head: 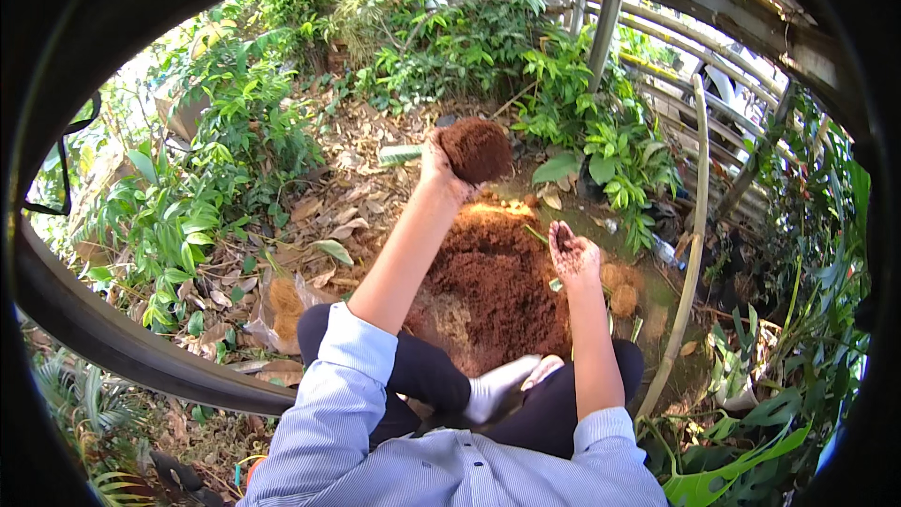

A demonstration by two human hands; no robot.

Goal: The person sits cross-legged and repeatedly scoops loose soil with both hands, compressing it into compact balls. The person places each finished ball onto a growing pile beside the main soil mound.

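Note:
My left hand (pixel 443 165) is raised ahead of me, its fingers around the near left side of a rounded ball of reddish-brown fibrous soil (pixel 476 150). A green leaf or leaf strip (pixel 400 155) sticks out to the left beside that hand. To the right and lower, my right hand (pixel 572 253) is turned palm up with its fingers curled, crumbs of the brown soil stuck to it; whether it holds a small loose amount, I cannot tell. Between my legs and both hands lies a heap of the same reddish-brown soil (pixel 500 289) on the ground.
A clear plastic bag with tan fibre (pixel 285 313) lies left of my knee. Tan fibre balls (pixel 624 301) sit on the right, near a long bare stick (pixel 693 239) and a plastic bottle (pixel 667 252). Leafy plants (pixel 239 134) and a bamboo fence (pixel 704 49) stand around.

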